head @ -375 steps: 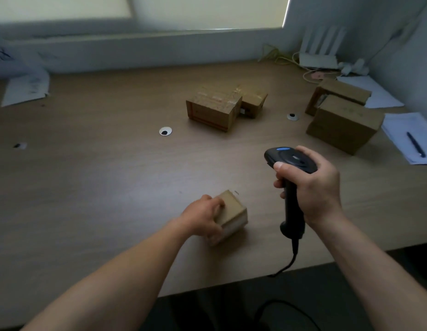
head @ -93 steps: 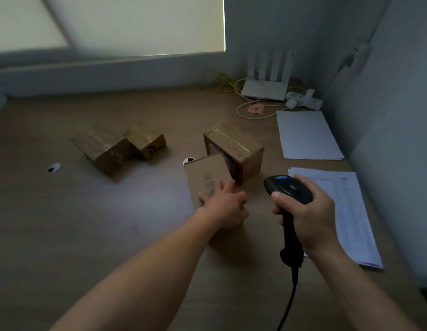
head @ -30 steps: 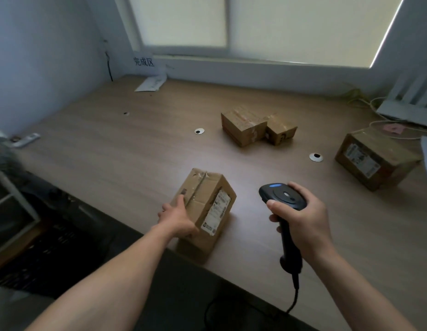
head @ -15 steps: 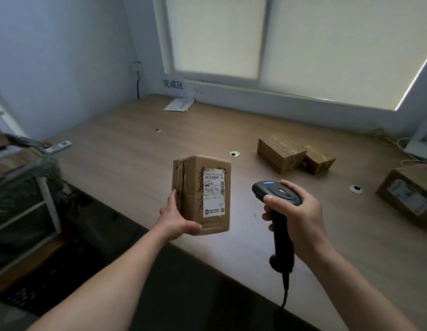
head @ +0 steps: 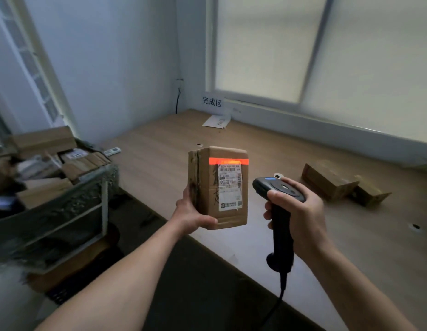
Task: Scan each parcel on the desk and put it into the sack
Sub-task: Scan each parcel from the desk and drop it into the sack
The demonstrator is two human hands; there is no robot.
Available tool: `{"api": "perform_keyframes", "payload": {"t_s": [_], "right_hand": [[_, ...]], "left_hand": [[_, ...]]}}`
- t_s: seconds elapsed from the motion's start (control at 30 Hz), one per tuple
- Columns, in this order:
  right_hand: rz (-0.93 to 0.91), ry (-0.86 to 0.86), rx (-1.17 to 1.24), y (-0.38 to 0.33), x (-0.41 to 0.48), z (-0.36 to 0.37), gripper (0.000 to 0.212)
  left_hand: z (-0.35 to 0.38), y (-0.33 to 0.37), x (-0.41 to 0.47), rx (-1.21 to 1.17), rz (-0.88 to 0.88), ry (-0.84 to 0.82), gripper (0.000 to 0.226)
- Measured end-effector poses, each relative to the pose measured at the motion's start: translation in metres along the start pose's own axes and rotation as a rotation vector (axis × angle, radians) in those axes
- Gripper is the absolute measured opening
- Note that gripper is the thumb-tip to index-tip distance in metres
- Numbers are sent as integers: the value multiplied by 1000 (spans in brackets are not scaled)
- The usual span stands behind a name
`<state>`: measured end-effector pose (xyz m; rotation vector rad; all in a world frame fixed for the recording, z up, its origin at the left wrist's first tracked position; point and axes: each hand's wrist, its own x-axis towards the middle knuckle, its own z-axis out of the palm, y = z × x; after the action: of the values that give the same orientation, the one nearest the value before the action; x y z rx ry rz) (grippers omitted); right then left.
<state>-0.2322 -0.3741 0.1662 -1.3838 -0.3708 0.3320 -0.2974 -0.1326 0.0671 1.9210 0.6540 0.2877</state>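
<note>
- The cardboard parcel is grasped upright in the left hand, above the counter edge.
- The barcode scanner is clenched in the right hand.
- The red scan line falls across the shipping label top edge; it should be lowered onto the barcode.
- The parcel should be held steady until read, then placed in the sack at left.
</note>
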Motion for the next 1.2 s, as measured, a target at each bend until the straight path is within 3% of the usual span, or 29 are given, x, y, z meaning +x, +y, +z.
{"api": "perform_keyframes", "payload": {"t_s": [0.3, 0.67, 0.97, 1.2], "right_hand": [[5, -63, -26, -3, 10, 23, 73], [9, -176, 13, -9, 21, 25, 50], [-2, -244, -15, -11, 33, 24, 68], [14, -272, -11, -8, 38, 41, 68]], "left_hand": [[-34, -3, 0, -12, -10, 71, 126], [-48, 0, -7, -10, -14, 153, 125], [-56, -2, -11, 12, -35, 231, 126], [-76, -11, -14, 25, -49, 287, 124]]}}
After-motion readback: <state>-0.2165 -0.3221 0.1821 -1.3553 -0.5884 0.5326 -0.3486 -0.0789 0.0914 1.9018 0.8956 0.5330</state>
